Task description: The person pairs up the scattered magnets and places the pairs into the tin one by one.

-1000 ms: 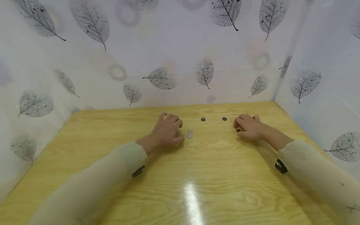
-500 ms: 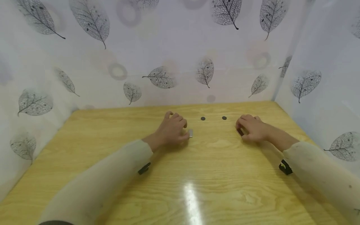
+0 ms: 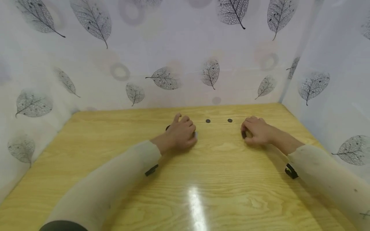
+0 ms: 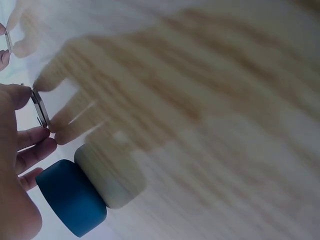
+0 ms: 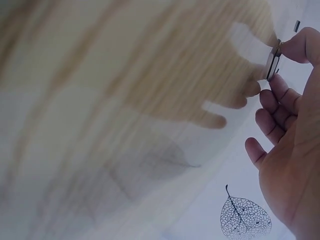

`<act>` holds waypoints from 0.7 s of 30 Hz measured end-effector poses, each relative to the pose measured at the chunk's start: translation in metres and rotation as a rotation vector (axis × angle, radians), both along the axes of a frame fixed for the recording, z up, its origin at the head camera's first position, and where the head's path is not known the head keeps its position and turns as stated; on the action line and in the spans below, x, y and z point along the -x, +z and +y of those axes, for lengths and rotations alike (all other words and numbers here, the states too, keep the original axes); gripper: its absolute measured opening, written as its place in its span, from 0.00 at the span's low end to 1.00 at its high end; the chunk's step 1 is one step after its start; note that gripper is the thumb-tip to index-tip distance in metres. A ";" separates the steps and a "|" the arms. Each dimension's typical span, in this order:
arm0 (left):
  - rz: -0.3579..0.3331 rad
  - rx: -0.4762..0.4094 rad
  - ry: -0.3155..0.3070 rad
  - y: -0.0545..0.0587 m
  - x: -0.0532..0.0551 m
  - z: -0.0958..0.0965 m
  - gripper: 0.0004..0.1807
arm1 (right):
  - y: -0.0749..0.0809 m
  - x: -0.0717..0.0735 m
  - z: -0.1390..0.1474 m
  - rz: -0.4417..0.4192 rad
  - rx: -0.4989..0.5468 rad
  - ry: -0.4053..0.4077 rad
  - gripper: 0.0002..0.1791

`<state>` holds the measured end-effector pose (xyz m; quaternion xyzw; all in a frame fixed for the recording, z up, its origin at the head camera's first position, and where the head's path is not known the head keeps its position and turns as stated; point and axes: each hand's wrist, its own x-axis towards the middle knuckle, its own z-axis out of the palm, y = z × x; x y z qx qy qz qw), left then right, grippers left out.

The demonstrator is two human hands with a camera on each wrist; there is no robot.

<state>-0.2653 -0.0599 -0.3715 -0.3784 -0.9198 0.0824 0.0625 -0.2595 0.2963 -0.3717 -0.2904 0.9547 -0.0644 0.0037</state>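
In the head view, my left hand is over the table's middle, its thumb and fingers around a small flat silver rectangular piece. The left wrist view shows the piece edge-on, pinched between thumb and fingertips. To the right, my right hand pinches a small dark rectangular piece; edge-on in the right wrist view, this flat piece sits between thumb and fingertips. A blue, short cylindrical object stands near the left hand; only a dark bit shows behind that hand in the head view.
Two small dark discs lie near the table's back, between the hands. The glossy wood-grain table reflects light. Leaf-patterned white curtain encloses its back and sides.
The left hand has moved right onto the silver piece, which lay uncovered earlier, and now grips it. A dark object has come into view behind it. The right hand keeps its dark piece, tilted differently.
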 end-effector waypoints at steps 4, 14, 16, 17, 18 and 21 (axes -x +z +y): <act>-0.018 0.003 0.004 0.001 0.001 0.001 0.21 | -0.001 0.001 -0.001 0.017 -0.004 0.005 0.16; -0.084 -0.063 0.002 0.003 0.001 0.000 0.20 | 0.000 0.002 -0.002 0.014 0.018 0.023 0.12; -0.089 -0.067 0.004 0.002 0.001 0.000 0.20 | -0.001 0.002 -0.002 0.011 0.023 0.021 0.12; -0.088 -0.065 0.008 0.002 0.001 0.000 0.20 | -0.001 0.002 -0.002 0.008 0.027 0.021 0.12; -0.086 -0.060 0.012 0.002 0.000 0.001 0.21 | -0.001 0.003 -0.002 0.005 0.031 0.020 0.12; -0.078 -0.057 0.019 0.003 0.000 0.001 0.20 | 0.000 0.004 -0.004 0.003 0.038 0.018 0.12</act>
